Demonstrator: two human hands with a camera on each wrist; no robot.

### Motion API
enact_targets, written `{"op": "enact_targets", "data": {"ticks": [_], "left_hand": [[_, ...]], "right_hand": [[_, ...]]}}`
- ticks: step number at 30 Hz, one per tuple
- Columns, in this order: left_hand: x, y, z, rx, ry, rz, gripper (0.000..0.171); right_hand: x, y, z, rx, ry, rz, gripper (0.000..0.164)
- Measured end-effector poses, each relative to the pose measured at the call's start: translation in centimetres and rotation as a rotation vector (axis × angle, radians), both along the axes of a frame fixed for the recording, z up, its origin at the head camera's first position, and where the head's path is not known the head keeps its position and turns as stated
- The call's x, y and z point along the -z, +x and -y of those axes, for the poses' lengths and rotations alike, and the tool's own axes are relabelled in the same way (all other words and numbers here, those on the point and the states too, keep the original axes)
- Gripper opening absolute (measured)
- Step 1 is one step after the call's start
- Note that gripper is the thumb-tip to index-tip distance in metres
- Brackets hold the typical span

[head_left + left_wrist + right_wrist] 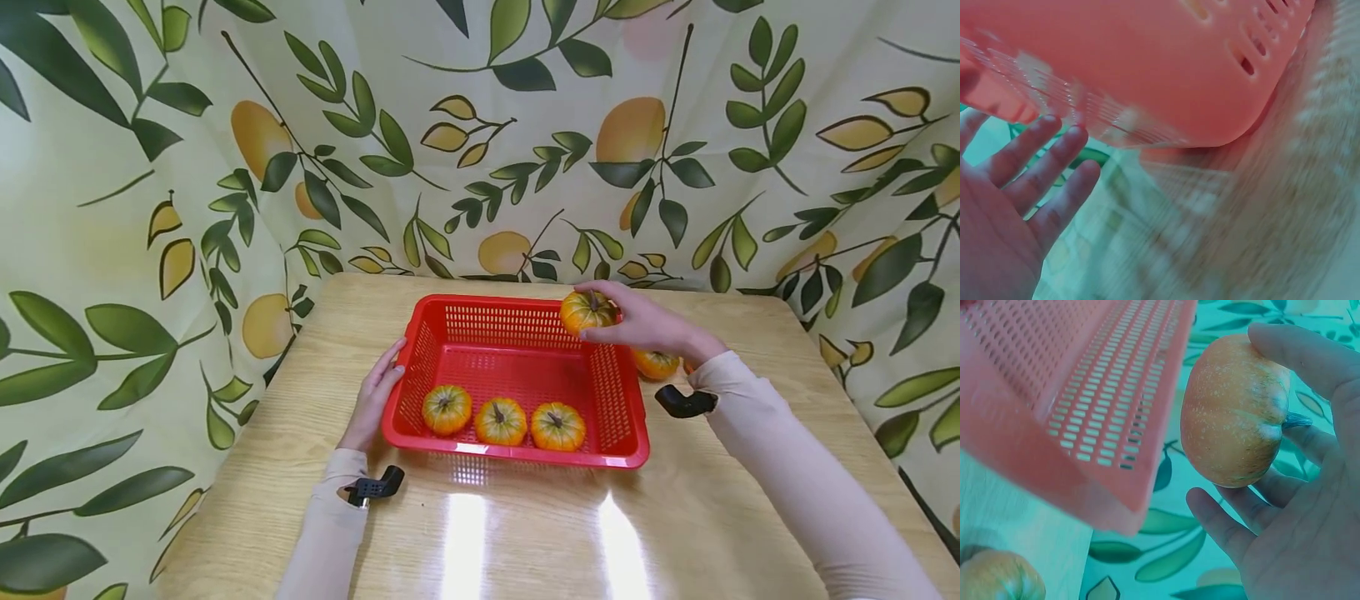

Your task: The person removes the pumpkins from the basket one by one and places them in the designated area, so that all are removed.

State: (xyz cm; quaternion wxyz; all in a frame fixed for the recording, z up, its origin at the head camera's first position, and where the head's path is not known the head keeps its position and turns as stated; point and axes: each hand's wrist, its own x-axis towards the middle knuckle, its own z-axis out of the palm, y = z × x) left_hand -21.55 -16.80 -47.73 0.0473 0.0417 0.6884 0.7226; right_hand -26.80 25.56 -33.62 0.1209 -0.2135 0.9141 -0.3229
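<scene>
A red plastic basket (510, 367) with slotted walls stands on the table. Three small orange pumpkins, among them a middle pumpkin (500, 422), lie in a row along its near side. My right hand (637, 321) grips another small pumpkin (587, 312) over the basket's far right corner. In the right wrist view, thumb and fingers close round this pumpkin (1235, 412), its stem towards the palm. At the basket's left side is my left hand (372, 400), fingers fairly straight against the rim; the left wrist view shows those fingers (1054, 147) spread at the basket wall (1147, 69).
Right of the basket, a further pumpkin (656, 364) sits on the wooden table (525, 533), partly hidden by the right wrist. A patterned leaf-and-fruit cloth (450, 167) hangs behind the table and at both sides. Each wrist carries a black camera mount (678, 402).
</scene>
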Motion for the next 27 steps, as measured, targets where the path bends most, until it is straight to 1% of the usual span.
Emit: {"op": "enact_targets", "data": {"ticks": [3,6,9,11,13,16,19,24,27], "left_hand": [[0.2,0.0,-0.1,-0.006,0.009,-0.002,0.048],[0.2,-0.4,-0.6,-0.009,0.031,-0.02,0.048],[0.2,-0.6,-0.9,0.002,0.064,-0.019,0.049],[0.3,-0.7,-1.0,0.019,0.094,-0.006,0.051],[0.4,-0.7,-1.0,0.015,0.131,0.0,0.052],[0.4,-0.6,-0.8,-0.02,0.167,-0.011,0.052],[0.4,-0.5,-0.8,-0.056,0.179,-0.035,0.052],[0.4,-0.1,-1.4,-0.078,0.207,-0.03,0.051],[0.6,0.2,-1.8,-0.09,0.22,-0.015,0.05]], "right_hand": [[-0.2,0.2,-0.6,0.031,-0.009,0.005,0.074],[-0.7,0.1,-1.6,0.056,-0.019,0.012,0.075],[-0.9,0.0,-2.8,0.09,-0.012,0.026,0.077],[-0.8,-0.1,-3.7,0.116,-0.004,0.036,0.078],[-0.7,-0.3,-4.4,0.129,-0.007,0.038,0.079],[-0.6,-0.8,-5.4,0.142,-0.026,0.035,0.079],[-0.6,-0.9,-6.6,0.174,-0.044,0.036,0.078],[-0.5,-0.1,-9.4,0.23,-0.06,0.045,0.075],[-0.4,0.7,-11.2,0.277,-0.031,0.062,0.078]]}}
